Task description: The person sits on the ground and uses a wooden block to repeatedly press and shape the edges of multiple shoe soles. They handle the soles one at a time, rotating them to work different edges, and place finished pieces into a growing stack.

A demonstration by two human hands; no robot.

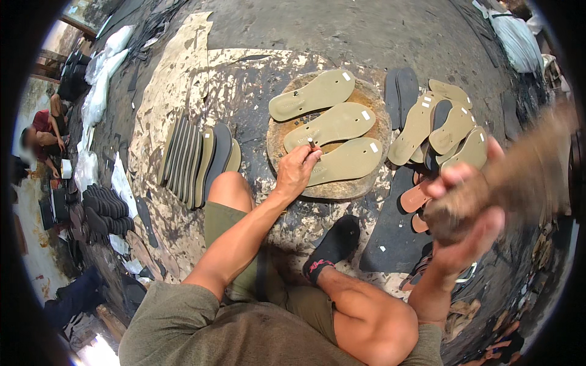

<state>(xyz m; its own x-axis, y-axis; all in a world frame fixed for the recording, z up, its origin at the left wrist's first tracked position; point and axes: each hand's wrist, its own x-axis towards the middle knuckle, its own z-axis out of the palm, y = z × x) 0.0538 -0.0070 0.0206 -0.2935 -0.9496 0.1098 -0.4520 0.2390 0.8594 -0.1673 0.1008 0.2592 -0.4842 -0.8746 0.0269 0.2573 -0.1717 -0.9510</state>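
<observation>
Three olive-tan sandal soles lie side by side on a round wooden block: a far sole (323,94), a middle sole (342,122) and a near sole (351,161). The worn block (332,194) shows around them. My left hand (296,171) pinches a small metal punch (311,143) that stands up between finger and thumb, over the left part of the soles. Its lower end is hidden by my fingers. To the right of the block, my right hand (473,226) grips a brown wooden mallet (519,171), raised and blurred by motion.
A row of stacked soles (192,161) stands left of the block. On the right lie a loose heap of tan soles (452,125), dark soles (401,91) and a black sheet (390,238). Another person (46,134) sits far left, near piled dark soles (107,210).
</observation>
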